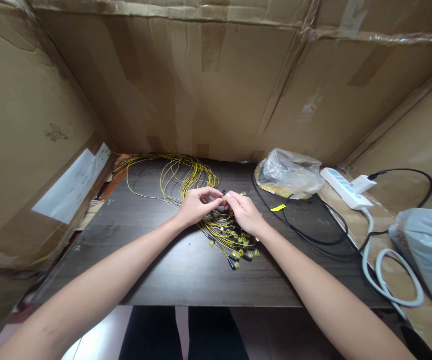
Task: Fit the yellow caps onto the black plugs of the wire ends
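My left hand [199, 206] and my right hand [243, 210] meet over the middle of the dark tabletop, fingertips pinched together. Between them shows a small yellow piece [224, 198], mostly covered by my fingers; its exact kind is too small to tell. Under and in front of the hands lies a bundle of thin yellow wires [216, 231]. Their near ends carry black connectors [233, 263] with clear yellowish caps or tags [237, 254]. The wires' far lengths form a loose coil [200, 175] behind my left hand.
Cardboard walls [185, 85] enclose the dark table [155, 280] at the back and sides. A clear plastic bag [289, 172] sits back right. Near it run a black cable [302, 227] with a yellow tag [278, 208], a white power strip [345, 187] and a pale plastic bag [429, 250].
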`<state>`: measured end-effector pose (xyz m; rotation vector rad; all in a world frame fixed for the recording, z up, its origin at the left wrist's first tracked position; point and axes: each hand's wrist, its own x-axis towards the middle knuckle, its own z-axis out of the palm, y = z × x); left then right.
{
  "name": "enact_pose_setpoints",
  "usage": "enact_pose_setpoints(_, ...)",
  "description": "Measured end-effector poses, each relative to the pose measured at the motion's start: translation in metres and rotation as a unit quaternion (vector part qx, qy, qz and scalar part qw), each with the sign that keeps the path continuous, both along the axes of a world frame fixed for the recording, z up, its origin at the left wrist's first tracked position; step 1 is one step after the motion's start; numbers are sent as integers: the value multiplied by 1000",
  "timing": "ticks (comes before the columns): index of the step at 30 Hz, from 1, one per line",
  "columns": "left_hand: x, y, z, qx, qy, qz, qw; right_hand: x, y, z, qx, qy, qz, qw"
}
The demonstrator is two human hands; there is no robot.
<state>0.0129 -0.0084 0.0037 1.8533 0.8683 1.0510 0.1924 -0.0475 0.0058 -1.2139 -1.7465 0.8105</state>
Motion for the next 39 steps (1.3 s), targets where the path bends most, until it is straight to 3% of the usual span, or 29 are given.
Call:
enact_pose_setpoints(7, -1, 0, 0, 10, -2, 0, 1000, 0, -2, 4, 22, -13, -32, 999)
enact_pose_setpoints(16, 0, -1, 1, 11, 1, -9, 1000, 0, 0, -1, -4, -22, -5, 1000)
enact_pose_setpoints(24, -1, 0, 0, 6, 13, -7, 1000, 0, -2, 3, 9, -22, -25, 999)
enact_pose_setpoints(30, 0, -1, 0, 15, 12, -14, 1000, 0, 0, 1, -27, -5, -2, 1000)
enact_pose_setpoints(39, -1, 0, 0, 12, 16, -12, 1000, 1, 0, 2, 0, -17, -14, 1000)
